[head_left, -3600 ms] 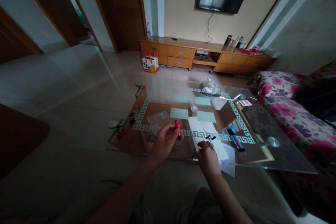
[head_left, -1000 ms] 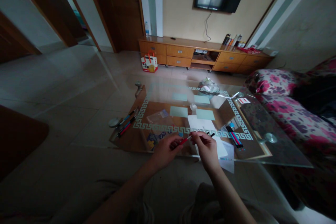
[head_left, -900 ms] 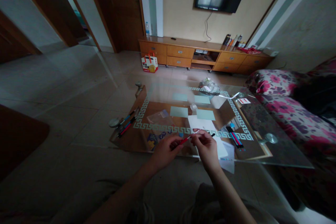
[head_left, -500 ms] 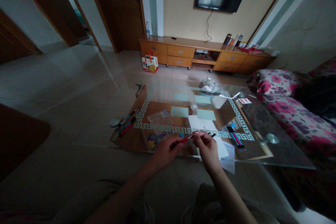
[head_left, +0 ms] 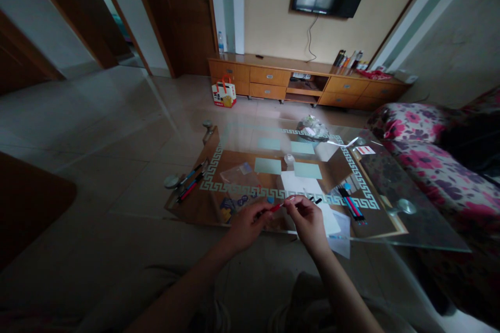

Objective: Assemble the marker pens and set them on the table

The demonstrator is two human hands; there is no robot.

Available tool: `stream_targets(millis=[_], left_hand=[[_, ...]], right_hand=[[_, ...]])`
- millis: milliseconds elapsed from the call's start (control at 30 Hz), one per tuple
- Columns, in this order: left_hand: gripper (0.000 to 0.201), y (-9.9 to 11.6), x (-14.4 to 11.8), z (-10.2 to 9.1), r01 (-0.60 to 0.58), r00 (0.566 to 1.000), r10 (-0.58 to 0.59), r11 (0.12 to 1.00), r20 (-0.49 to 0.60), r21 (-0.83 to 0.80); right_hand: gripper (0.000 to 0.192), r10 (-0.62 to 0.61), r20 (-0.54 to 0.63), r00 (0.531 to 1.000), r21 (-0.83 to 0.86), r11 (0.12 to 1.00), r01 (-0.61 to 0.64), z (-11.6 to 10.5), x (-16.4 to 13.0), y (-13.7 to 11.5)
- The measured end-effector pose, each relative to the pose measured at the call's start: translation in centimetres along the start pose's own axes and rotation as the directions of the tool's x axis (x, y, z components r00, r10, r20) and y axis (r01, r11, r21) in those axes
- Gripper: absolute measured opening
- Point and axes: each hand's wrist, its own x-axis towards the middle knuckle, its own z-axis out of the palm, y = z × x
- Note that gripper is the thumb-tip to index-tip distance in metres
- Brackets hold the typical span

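Since 3.6 s ago, both hands had come together over the desk's (head_left: 390,239) near edge. Left hand (head_left: 245,225) gripped the red pen (head_left: 275,207) low; right hand (head_left: 309,220) pinched its thin tip end. White paper (head_left: 300,183) lay just beyond the pen.

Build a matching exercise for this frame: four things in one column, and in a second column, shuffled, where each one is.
Things
1. red pen
2. pens
3. paper bag
4. white paper

Places
A. on the floor by the wooden cabinet
B. on the glass table, just beyond the hands
C. held between the left hand and the right hand
D. at the table's left edge

Pairs: 1-C, 2-D, 3-A, 4-B
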Motion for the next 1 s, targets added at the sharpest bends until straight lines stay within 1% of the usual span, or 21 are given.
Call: stream_targets(millis=[100, 167, 233, 333, 433, 600, 767, 867, 1000], left_hand=[[0.033, -0.09, 0.11, 0.08, 0.09, 0.994, -0.079, 0.984, 0.08, -0.154], [0.035, 0.07, 0.17, 0.12, 0.16, 0.981, -0.125, 0.954, 0.148, -0.255], [0.036, 0.3, 0.19, 0.14, 0.207, 0.97, -0.149, 0.92, 0.192, -0.333], [0.035, 0.51, 0.15, 0.18, 0.24, 0.963, -0.161, 0.878, 0.218, -0.414], [0.035, 0.49, 0.07, 0.31, 0.269, 0.957, -0.18, 0.848, 0.229, -0.458], [0.037, 0.25, -0.06, 0.58, 0.281, 0.953, -0.186, 0.838, 0.238, -0.469], [0.038, 0.06, -0.13, 0.44, 0.267, 0.954, -0.177, 0.867, 0.24, -0.421], [0.036, -0.14, -0.06, 0.3, 0.225, 0.964, -0.151, 0.902, 0.219, -0.368], [0.029, -0.28, 0.01, 0.35, 0.129, 0.977, -0.071, 0.947, 0.199, -0.293]], right_hand=[[0.02, -0.002, 0.004, 1.0, 0.004, 1.0, 0.002, 0.12, -0.04, -0.06], [0.021, 0.002, 0.005, 1.0, -0.008, 1.0, -0.002, 0.19, -0.04, -0.07], [0.021, 0.007, 0.003, 1.0, -0.016, 1.0, -0.007, 0.22, -0.03, 0.01], [0.021, 0.005, -0.003, 1.0, -0.023, 1.0, -0.005, 0.2, -0.02, 0.21], [0.02, -0.001, -0.005, 1.0, -0.031, 1.0, 0.001, 0.18, -0.06, 0.27], [0.021, 0.004, -0.013, 1.0, -0.028, 1.0, -0.004, 0.21, -0.11, -0.01], [0.022, 0.007, 0.002, 1.0, -0.043, 0.999, -0.007, 0.41, -0.15, -0.1], [0.022, 0.015, 0.009, 1.0, -0.038, 0.999, -0.014, 0.51, -0.16, 0.08], [0.024, 0.03, 0.032, 0.999, -0.045, 0.999, -0.028, 0.53, -0.13, 0.33]])
